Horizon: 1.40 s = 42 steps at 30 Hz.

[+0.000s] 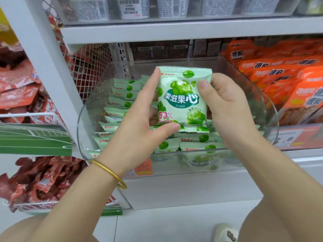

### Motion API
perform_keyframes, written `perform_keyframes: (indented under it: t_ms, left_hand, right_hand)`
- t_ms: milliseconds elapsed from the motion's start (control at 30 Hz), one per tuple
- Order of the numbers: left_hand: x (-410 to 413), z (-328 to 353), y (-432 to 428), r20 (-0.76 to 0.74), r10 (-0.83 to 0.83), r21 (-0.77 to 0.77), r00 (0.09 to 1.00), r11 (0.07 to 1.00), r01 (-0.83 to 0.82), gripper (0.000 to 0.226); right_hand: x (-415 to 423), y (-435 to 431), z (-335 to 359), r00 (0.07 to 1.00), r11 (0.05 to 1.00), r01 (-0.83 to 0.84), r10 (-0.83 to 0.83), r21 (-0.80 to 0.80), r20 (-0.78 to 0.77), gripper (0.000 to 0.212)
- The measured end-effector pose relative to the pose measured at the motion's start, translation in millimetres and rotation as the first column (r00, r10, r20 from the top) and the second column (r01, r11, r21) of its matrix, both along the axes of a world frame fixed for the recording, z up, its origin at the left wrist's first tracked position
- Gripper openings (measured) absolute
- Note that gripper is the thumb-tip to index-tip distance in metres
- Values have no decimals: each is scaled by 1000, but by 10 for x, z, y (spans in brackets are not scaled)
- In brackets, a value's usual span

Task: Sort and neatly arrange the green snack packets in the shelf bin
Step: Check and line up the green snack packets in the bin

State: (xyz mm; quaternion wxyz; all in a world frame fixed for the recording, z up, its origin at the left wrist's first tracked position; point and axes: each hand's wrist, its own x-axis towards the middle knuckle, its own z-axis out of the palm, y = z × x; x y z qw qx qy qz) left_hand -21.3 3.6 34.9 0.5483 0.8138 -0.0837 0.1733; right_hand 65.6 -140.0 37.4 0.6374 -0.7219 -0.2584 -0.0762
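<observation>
A light green snack packet (pixel 183 100) with a green fruit picture is held upright above the clear plastic shelf bin (pixel 83 123). My left hand (pixel 139 123) pinches its left edge and bottom corner between fingers and thumb. My right hand (pixel 227 105) grips its right edge, thumb on the front. Inside the bin, several more green packets (pixel 120 103) stand on edge in a row along the left side. Others (pixel 195 140) lie at the front under my hands.
Orange snack packs (pixel 279 81) fill the bin to the right. Red packets (pixel 21 88) hang in wire baskets on the left, with more red packets (pixel 40 182) below. Above the bin, a white shelf (pixel 174 30) carries cup containers. An orange price tag (pixel 143 167) sits below the bin.
</observation>
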Motion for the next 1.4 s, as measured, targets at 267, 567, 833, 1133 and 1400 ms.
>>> perform_keyframes:
  t_ms: [267,567,833,1133,1400]
  left_hand:
    - [-25,53,-33,143,150,221,978,958,-180,57]
    - [-10,93,-3,85,24,-269,996,963,-1,64]
    - [-64,112,-30,47,-137,-249,990,958,144,65]
    - [-80,138,-44,-6,-246,-273,969,933,235,85]
    - [-71,137,-64,-1,-252,-259,968,935,243,83]
  right_hand:
    - [-166,-12,92,973,967,-212,222,141,-57,20]
    - [-146,-31,77,987,999,11,-4,-39,163,27]
    - [-100,-35,59,989,986,-140,135,94,56,30]
    - [-39,-59,24,977,955,-176,200,240,-78,26]
    - [-44,-72,22,972,948,-188,217,257,-88,25]
